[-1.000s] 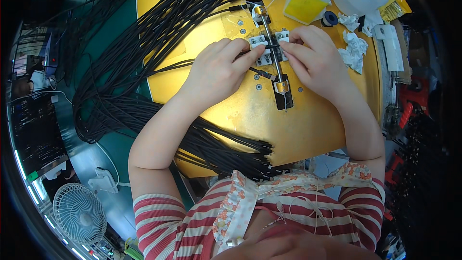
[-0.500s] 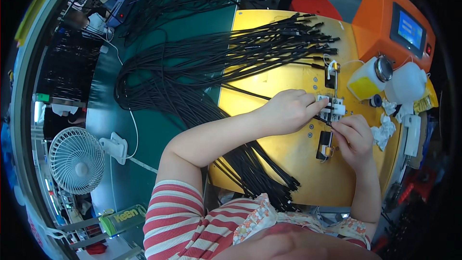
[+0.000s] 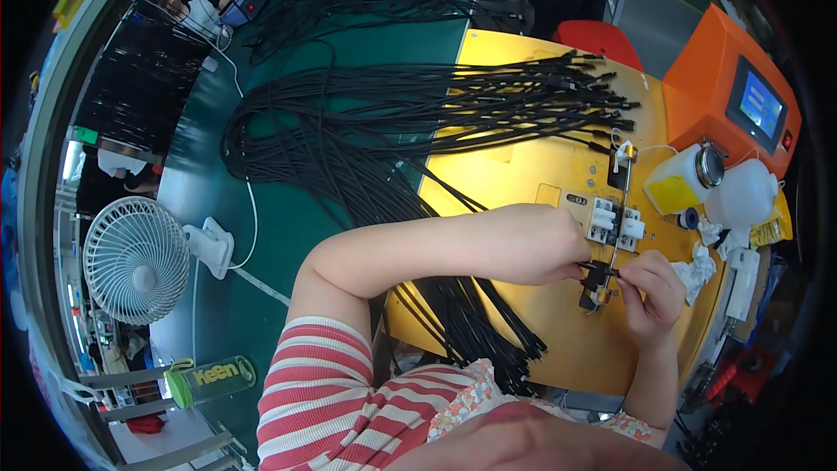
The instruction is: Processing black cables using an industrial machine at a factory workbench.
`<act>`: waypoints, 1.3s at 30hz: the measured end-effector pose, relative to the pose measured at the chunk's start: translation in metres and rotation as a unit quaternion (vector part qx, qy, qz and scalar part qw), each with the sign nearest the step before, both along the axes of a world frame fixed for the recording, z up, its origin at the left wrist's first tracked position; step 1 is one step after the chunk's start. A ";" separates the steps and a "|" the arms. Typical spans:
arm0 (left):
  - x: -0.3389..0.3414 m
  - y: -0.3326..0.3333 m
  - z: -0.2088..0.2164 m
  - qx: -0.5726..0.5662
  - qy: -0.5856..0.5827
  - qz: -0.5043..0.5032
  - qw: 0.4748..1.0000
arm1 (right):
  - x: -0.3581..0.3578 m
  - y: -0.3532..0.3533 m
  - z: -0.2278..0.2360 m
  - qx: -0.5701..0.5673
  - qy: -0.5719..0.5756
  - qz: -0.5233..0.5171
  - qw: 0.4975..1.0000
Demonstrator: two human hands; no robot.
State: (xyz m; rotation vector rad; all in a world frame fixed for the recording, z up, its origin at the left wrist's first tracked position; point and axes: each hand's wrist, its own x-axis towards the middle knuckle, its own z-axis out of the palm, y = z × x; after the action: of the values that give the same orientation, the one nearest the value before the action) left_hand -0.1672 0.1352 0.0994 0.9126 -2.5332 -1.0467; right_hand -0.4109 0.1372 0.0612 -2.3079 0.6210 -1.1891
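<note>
Both my hands are at the near end of a metal fixture on the yellow board (image 3: 523, 174). My left hand (image 3: 549, 244) is closed with its knuckles up, and its fingertips, partly hidden, grip a thin black cable (image 3: 614, 271). From the other side my right hand (image 3: 652, 292) pinches the same cable between thumb and fingers. Just beyond the hands sit the fixture's white clamp blocks (image 3: 603, 220), with a metal rod beside them. A thick bundle of black cables (image 3: 305, 135) bends across the green table, its connector ends lying on the board.
An orange machine (image 3: 711, 92) with a screen stands far right. Near it are a metal-capped jar (image 3: 683, 179), a white bottle (image 3: 741, 196) and crumpled tissue (image 3: 696, 275). A white clip fan (image 3: 138, 260) and a green-capped bottle (image 3: 209, 381) are at the left. More cables (image 3: 366, 0) lie behind.
My left hand has come off the white clamp blocks and moved nearer me with the cable. My right hand stays close beside it, still pinching. The whole view has shifted slightly.
</note>
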 end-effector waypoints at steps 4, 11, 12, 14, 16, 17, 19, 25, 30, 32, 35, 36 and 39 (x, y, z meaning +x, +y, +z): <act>-0.007 0.009 -0.028 -0.120 0.075 0.023 0.990 | 0.005 -0.004 -0.001 0.049 0.011 0.023 0.998; -0.012 -0.006 -0.039 -0.190 0.059 0.045 0.979 | 0.000 -0.013 -0.007 0.111 0.010 -0.014 0.994; -0.015 -0.007 -0.040 -0.183 0.061 0.040 0.980 | 0.002 -0.015 -0.009 0.100 0.001 -0.025 0.995; -0.021 -0.014 -0.041 -0.207 0.076 0.105 0.970 | 0.000 -0.021 -0.014 0.093 -0.010 -0.038 0.995; -0.021 -0.017 -0.046 -0.223 0.066 0.114 0.966 | -0.001 -0.026 -0.021 0.130 -0.004 -0.105 0.986; -0.018 -0.019 -0.050 -0.256 0.049 0.106 0.960 | 0.000 -0.028 -0.025 0.155 -0.008 -0.115 0.981; -0.016 -0.020 -0.057 -0.287 0.032 0.095 0.953 | 0.000 -0.033 -0.033 0.164 0.006 -0.132 0.978; -0.016 -0.025 -0.064 -0.304 -0.015 0.082 0.949 | -0.001 -0.039 -0.040 0.136 0.064 -0.165 0.975; -0.014 -0.026 -0.064 -0.312 -0.038 0.073 0.947 | -0.001 -0.038 -0.034 0.008 0.128 -0.181 0.975; -0.014 -0.026 -0.064 -0.314 -0.042 0.071 0.946 | 0.000 -0.036 -0.030 -0.017 0.137 -0.183 0.973; -0.013 -0.026 -0.065 -0.319 -0.044 0.070 0.944 | 0.000 -0.035 -0.029 -0.059 0.152 -0.183 0.970; -0.013 -0.027 -0.066 -0.320 -0.042 0.069 0.944 | 0.000 -0.035 -0.029 -0.074 0.157 -0.183 0.968; -0.015 -0.026 -0.063 -0.308 -0.036 0.086 0.947 | -0.001 -0.034 -0.029 -0.081 0.166 -0.184 0.966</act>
State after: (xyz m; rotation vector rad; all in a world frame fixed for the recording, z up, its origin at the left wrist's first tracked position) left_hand -0.1826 0.1094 0.0361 0.9590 -2.5279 -0.1400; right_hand -0.4120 0.1030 0.0324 -2.6351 1.1542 -1.0419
